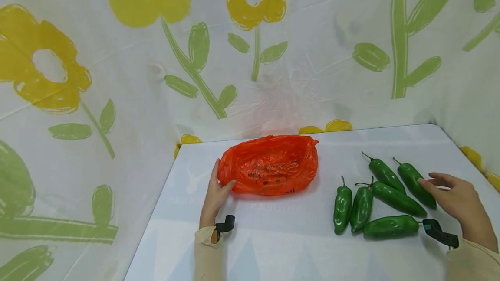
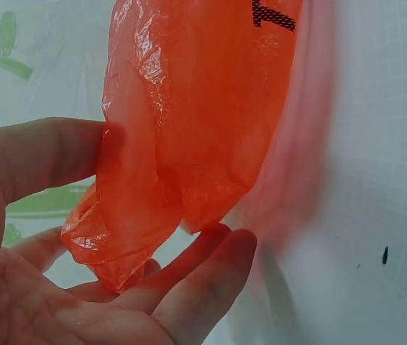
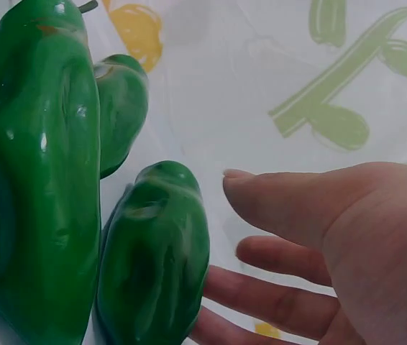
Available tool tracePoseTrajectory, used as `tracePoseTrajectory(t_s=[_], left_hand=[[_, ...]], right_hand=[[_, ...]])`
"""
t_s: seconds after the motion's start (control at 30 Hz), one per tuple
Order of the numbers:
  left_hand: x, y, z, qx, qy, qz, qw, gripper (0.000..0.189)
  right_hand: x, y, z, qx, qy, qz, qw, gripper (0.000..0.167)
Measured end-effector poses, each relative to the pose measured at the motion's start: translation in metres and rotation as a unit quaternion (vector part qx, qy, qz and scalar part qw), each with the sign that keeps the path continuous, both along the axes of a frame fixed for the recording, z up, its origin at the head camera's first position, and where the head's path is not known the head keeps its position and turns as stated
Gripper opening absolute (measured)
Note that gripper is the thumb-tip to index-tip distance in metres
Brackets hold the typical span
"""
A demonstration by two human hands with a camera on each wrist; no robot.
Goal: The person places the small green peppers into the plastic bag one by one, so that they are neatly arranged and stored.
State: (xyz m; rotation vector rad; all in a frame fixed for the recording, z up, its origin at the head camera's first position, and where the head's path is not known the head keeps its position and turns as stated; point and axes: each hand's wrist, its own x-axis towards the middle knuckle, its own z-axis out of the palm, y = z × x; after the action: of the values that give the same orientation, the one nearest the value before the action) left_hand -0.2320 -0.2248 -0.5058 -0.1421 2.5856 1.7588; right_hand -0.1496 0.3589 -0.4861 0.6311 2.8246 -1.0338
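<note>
An orange-red plastic bag (image 1: pixel 269 168) with dark printing lies on the white table, its mouth spread wide. My left hand (image 1: pixel 216 194) holds the bag's left end, thumb on the near side and fingers around the far side. In the left wrist view, crumpled bag film (image 2: pixel 189 129) sits between thumb and fingers. Several glossy green peppers (image 1: pixel 398 198) with stems lie at the right. My right hand (image 1: pixel 458 194) is beside the rightmost pepper (image 1: pixel 416 183). In the right wrist view, the fingertips meet that pepper's (image 3: pixel 157 259) side, partly hidden behind it; the thumb stands apart.
The white table (image 1: pixel 273 237) has a faint printed pattern. A white sheet (image 1: pixel 320 77) with yellow flowers and green leaves hangs behind the table and along its sides. The peppers lie close together, some touching. Each wrist wears a small black camera (image 1: pixel 225 223).
</note>
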Motion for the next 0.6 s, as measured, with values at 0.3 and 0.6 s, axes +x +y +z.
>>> tracePoseTrajectory(t_s=[0.3, 0.6], left_hand=[[-0.0004, 0.0004, -0.0014, 0.008, -0.002, -0.004, 1.0, 0.09], [0.0013, 0.0, -0.0016, 0.035, 0.021, -0.02, 0.999, 0.091]], right_hand=[[-0.0005, 0.0003, -0.0003, 0.016, -0.015, 0.036, 0.9991, 0.082], [-0.0007, 0.0034, -0.0083, 0.027, -0.001, 0.04, 0.9988, 0.079]])
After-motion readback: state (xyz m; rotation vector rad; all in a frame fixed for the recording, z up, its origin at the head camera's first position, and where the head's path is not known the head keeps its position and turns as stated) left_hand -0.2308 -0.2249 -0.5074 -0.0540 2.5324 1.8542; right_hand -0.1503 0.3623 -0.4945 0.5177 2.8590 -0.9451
